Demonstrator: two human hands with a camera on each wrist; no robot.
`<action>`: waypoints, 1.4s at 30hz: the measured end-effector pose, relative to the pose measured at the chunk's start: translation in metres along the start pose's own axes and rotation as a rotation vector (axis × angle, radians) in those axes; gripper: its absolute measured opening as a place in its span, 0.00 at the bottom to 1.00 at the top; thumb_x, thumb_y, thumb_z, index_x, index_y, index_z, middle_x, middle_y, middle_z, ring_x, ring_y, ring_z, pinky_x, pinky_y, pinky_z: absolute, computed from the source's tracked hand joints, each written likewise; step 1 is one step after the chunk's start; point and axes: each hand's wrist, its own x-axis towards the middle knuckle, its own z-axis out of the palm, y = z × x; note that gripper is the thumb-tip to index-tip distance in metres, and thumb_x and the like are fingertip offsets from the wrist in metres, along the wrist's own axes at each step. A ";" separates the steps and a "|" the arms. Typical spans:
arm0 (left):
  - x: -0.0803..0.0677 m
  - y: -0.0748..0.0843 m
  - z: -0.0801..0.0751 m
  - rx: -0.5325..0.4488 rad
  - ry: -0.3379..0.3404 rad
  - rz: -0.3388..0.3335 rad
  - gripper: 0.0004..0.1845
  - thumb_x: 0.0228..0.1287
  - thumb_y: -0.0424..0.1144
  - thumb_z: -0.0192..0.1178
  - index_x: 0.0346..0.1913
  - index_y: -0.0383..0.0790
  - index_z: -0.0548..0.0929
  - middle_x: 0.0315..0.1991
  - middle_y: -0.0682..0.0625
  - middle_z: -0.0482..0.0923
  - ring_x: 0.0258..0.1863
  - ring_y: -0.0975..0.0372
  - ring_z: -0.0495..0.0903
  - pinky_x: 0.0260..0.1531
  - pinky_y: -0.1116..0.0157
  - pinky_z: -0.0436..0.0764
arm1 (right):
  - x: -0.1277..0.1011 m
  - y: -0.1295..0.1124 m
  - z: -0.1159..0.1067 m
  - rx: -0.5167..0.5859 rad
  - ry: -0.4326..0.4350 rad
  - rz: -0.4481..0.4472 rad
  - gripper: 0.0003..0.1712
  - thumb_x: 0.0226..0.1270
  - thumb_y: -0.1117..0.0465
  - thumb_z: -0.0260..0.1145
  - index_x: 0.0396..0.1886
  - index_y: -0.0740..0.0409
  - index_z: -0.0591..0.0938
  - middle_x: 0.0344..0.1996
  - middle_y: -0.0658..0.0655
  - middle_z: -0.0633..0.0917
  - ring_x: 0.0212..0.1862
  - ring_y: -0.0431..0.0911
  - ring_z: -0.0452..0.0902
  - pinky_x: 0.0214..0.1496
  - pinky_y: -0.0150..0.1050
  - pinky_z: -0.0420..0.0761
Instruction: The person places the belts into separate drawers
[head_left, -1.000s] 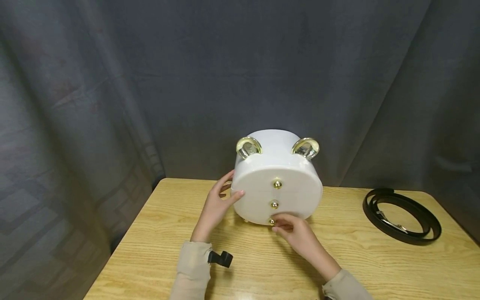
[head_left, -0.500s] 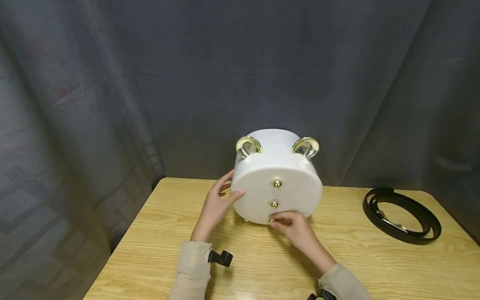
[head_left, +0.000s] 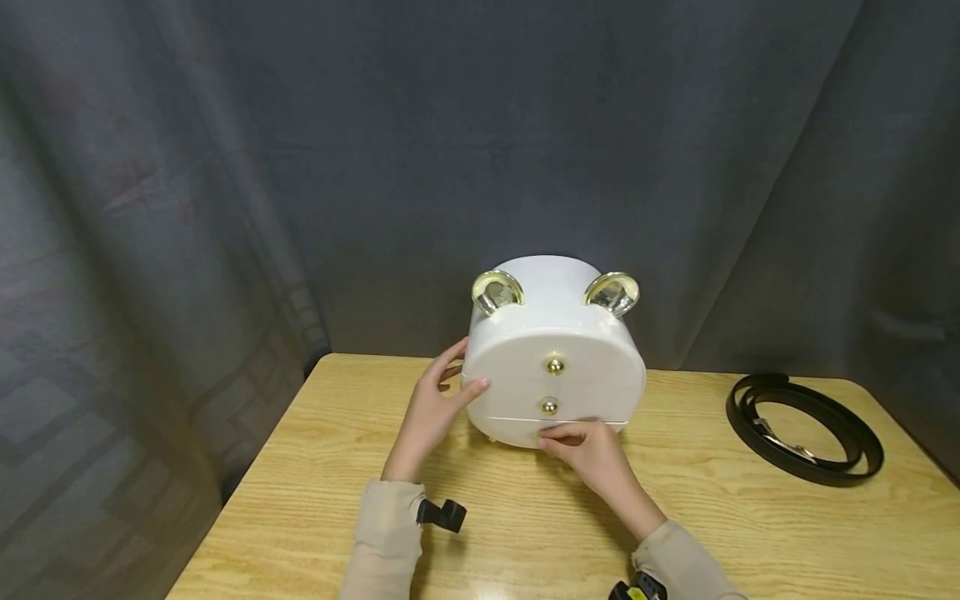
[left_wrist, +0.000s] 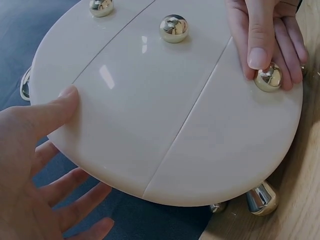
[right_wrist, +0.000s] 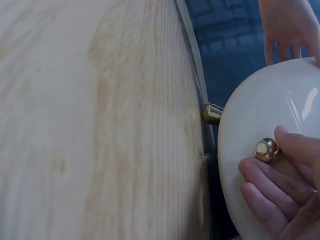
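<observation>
A glossy white storage box [head_left: 517, 375] with two gold ears stands towards the back of the table. Gold knobs run down its front, and a seam sets off the bottom drawer [left_wrist: 220, 140]. My left hand [head_left: 435, 417] steadies the box's left side, thumb on the front face and fingers spread, fairly straight, along the side wall. With thumb and forefinger, my right hand [head_left: 588, 454] pinches the lowest drawer knob [right_wrist: 266, 150], which the fingers hide in the head view. The middle knob [left_wrist: 174, 28] is untouched.
A coiled black belt [head_left: 806, 475] with a metal buckle lies on the wooden table [head_left: 525, 533] at the right. A dark curtain [head_left: 420, 167] hangs close behind the table. Gold feet [left_wrist: 261, 198] support the box.
My right fingertips have taken hold of the bottom knob. A seam now shows above the bottom drawer, which has come slightly forward. My left hand has stayed in place.
</observation>
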 end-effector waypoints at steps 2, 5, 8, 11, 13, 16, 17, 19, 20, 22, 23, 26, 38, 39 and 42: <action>0.000 0.000 0.000 0.004 0.004 0.002 0.35 0.62 0.47 0.70 0.72 0.56 0.70 0.66 0.49 0.71 0.61 0.52 0.74 0.59 0.48 0.69 | 0.000 -0.001 0.000 -0.019 -0.004 0.002 0.04 0.53 0.66 0.78 0.30 0.57 0.92 0.35 0.56 0.89 0.32 0.40 0.85 0.32 0.31 0.83; 0.000 0.001 0.001 0.013 0.009 0.007 0.35 0.62 0.47 0.70 0.72 0.56 0.70 0.66 0.49 0.71 0.61 0.52 0.75 0.59 0.48 0.70 | -0.001 -0.001 -0.001 -0.037 0.000 -0.001 0.04 0.52 0.65 0.79 0.30 0.56 0.92 0.35 0.55 0.89 0.33 0.40 0.86 0.34 0.30 0.83; 0.000 0.001 0.002 0.020 0.013 0.009 0.35 0.61 0.47 0.70 0.72 0.56 0.70 0.66 0.49 0.71 0.60 0.52 0.75 0.58 0.48 0.70 | -0.003 -0.001 -0.001 -0.054 0.000 -0.003 0.05 0.52 0.65 0.79 0.30 0.55 0.92 0.35 0.53 0.90 0.35 0.41 0.86 0.36 0.30 0.83; 0.000 0.000 0.001 0.020 0.018 0.002 0.35 0.62 0.47 0.70 0.71 0.56 0.71 0.66 0.50 0.72 0.60 0.52 0.75 0.57 0.48 0.71 | -0.005 -0.002 -0.001 -0.059 -0.013 -0.010 0.05 0.53 0.65 0.78 0.31 0.55 0.92 0.36 0.53 0.90 0.36 0.42 0.86 0.36 0.30 0.83; 0.000 0.001 0.001 0.018 0.021 0.001 0.35 0.62 0.46 0.70 0.71 0.56 0.71 0.66 0.50 0.72 0.60 0.52 0.75 0.57 0.48 0.72 | -0.007 -0.003 -0.001 -0.057 -0.021 -0.013 0.05 0.54 0.65 0.78 0.32 0.56 0.92 0.36 0.54 0.90 0.37 0.43 0.86 0.36 0.30 0.83; -0.001 0.001 0.001 0.017 0.026 0.007 0.34 0.62 0.46 0.70 0.71 0.55 0.71 0.65 0.49 0.72 0.60 0.51 0.75 0.57 0.47 0.72 | -0.010 -0.005 -0.001 -0.053 -0.029 -0.022 0.05 0.54 0.64 0.78 0.33 0.56 0.92 0.37 0.54 0.90 0.37 0.43 0.86 0.38 0.30 0.83; -0.001 0.001 0.001 0.018 0.029 0.008 0.34 0.62 0.46 0.70 0.71 0.55 0.71 0.65 0.49 0.72 0.60 0.51 0.75 0.57 0.47 0.72 | -0.011 -0.006 -0.001 -0.050 -0.032 -0.025 0.05 0.55 0.64 0.78 0.33 0.56 0.92 0.37 0.54 0.90 0.38 0.44 0.86 0.38 0.30 0.83; -0.001 0.001 0.001 0.018 0.033 0.007 0.34 0.62 0.46 0.70 0.71 0.54 0.71 0.65 0.48 0.72 0.60 0.50 0.75 0.57 0.46 0.72 | -0.013 -0.006 -0.001 -0.046 -0.039 -0.026 0.05 0.55 0.65 0.77 0.33 0.56 0.92 0.37 0.55 0.90 0.38 0.44 0.87 0.38 0.30 0.83; -0.001 0.001 0.001 0.019 0.034 0.005 0.34 0.62 0.45 0.70 0.71 0.54 0.71 0.65 0.48 0.72 0.60 0.50 0.75 0.57 0.46 0.72 | -0.014 -0.007 -0.001 -0.043 -0.042 -0.027 0.05 0.55 0.65 0.77 0.33 0.57 0.92 0.37 0.55 0.90 0.38 0.44 0.87 0.39 0.30 0.84; -0.001 0.001 0.001 0.017 0.034 0.001 0.34 0.62 0.45 0.71 0.71 0.54 0.71 0.66 0.48 0.72 0.60 0.50 0.75 0.58 0.46 0.72 | -0.017 -0.007 -0.002 -0.041 -0.048 -0.026 0.05 0.55 0.65 0.77 0.34 0.57 0.92 0.37 0.55 0.90 0.37 0.44 0.87 0.38 0.30 0.83; -0.001 0.002 0.001 0.016 0.034 -0.001 0.34 0.62 0.45 0.71 0.71 0.54 0.71 0.66 0.48 0.72 0.60 0.50 0.75 0.58 0.46 0.72 | -0.018 -0.007 -0.002 -0.042 -0.047 -0.026 0.05 0.55 0.65 0.77 0.34 0.57 0.92 0.36 0.55 0.90 0.37 0.44 0.87 0.38 0.30 0.83; -0.001 0.002 0.002 0.012 0.031 -0.004 0.34 0.61 0.45 0.71 0.71 0.54 0.71 0.66 0.48 0.72 0.60 0.50 0.75 0.58 0.46 0.72 | -0.021 -0.008 -0.003 -0.036 -0.044 -0.028 0.06 0.56 0.65 0.76 0.35 0.58 0.91 0.36 0.56 0.90 0.37 0.45 0.87 0.38 0.30 0.84; -0.002 0.006 0.003 0.015 0.029 -0.007 0.34 0.62 0.45 0.71 0.71 0.53 0.72 0.65 0.48 0.73 0.60 0.50 0.75 0.59 0.46 0.72 | -0.032 -0.010 -0.005 0.010 -0.047 -0.022 0.06 0.57 0.68 0.75 0.36 0.60 0.91 0.37 0.57 0.89 0.37 0.45 0.87 0.39 0.29 0.83; -0.002 0.006 0.002 0.018 0.029 -0.007 0.34 0.62 0.45 0.71 0.71 0.54 0.72 0.65 0.48 0.72 0.60 0.51 0.75 0.59 0.46 0.72 | -0.032 -0.010 -0.004 0.016 -0.048 -0.023 0.06 0.57 0.68 0.75 0.36 0.60 0.91 0.37 0.58 0.89 0.38 0.46 0.87 0.39 0.29 0.83; -0.001 0.005 0.001 0.019 0.028 -0.012 0.34 0.62 0.45 0.71 0.71 0.54 0.71 0.66 0.48 0.72 0.61 0.51 0.75 0.59 0.47 0.72 | -0.034 -0.010 -0.002 0.029 -0.058 -0.024 0.06 0.57 0.69 0.75 0.36 0.61 0.91 0.36 0.58 0.89 0.38 0.45 0.87 0.40 0.30 0.83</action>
